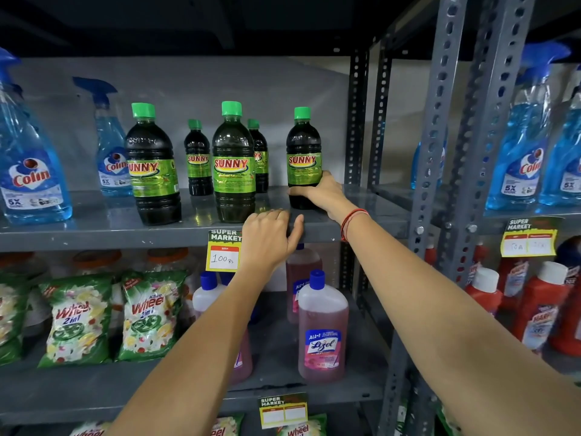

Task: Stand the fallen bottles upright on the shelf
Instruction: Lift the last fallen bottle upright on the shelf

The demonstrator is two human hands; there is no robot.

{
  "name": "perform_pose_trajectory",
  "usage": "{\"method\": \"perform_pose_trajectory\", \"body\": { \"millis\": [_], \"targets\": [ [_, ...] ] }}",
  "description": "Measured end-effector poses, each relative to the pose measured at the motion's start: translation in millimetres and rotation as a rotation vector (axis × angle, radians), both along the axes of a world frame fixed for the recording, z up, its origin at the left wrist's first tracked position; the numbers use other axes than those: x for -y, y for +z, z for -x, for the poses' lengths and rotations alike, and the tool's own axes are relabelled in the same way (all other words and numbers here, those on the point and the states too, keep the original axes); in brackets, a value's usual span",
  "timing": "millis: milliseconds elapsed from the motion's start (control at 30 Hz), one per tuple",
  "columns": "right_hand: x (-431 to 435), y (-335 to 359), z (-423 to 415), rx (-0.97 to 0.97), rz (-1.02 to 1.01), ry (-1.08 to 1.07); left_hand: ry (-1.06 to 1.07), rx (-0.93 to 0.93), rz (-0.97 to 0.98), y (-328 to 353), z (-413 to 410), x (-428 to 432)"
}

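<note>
Several dark bottles with green caps and green "SUNNY" labels stand upright on the grey metal shelf [94, 229]. The rightmost bottle [303, 146] is upright, and my right hand [320, 191] is wrapped around its lower part. Two big bottles stand at the front, one at the left [154, 165] and one in the middle [233, 165]. Two smaller ones [198, 162] stand behind them, one partly hidden. My left hand [267, 237] rests on the shelf's front edge and holds no bottle. No bottle lies on its side.
Blue Colin spray bottles [31, 171] stand at the shelf's left, and more at the far right [522, 158]. A perforated grey upright [437, 127] divides the racks. Below are Wheel detergent bags [75, 319], pink Lizol bottles [322, 335] and red bottles [540, 309]. A price tag [223, 253] hangs on the shelf edge.
</note>
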State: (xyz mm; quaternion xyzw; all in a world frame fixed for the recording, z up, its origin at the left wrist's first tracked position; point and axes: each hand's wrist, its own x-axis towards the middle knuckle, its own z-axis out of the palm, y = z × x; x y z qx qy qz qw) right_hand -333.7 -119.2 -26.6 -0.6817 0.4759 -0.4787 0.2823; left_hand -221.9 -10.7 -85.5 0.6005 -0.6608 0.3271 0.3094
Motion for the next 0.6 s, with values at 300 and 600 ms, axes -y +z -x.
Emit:
{"method": "perform_pose_trajectory", "body": {
  "millis": [300,600],
  "targets": [
    [-38,-8,27,0.008,0.091,0.083,-0.027,0.008,-0.010,1,-2,0],
    [-41,-3,66,-0.022,-0.017,0.320,-0.143,-0.249,-0.253,26,1,4]
  ]
}}
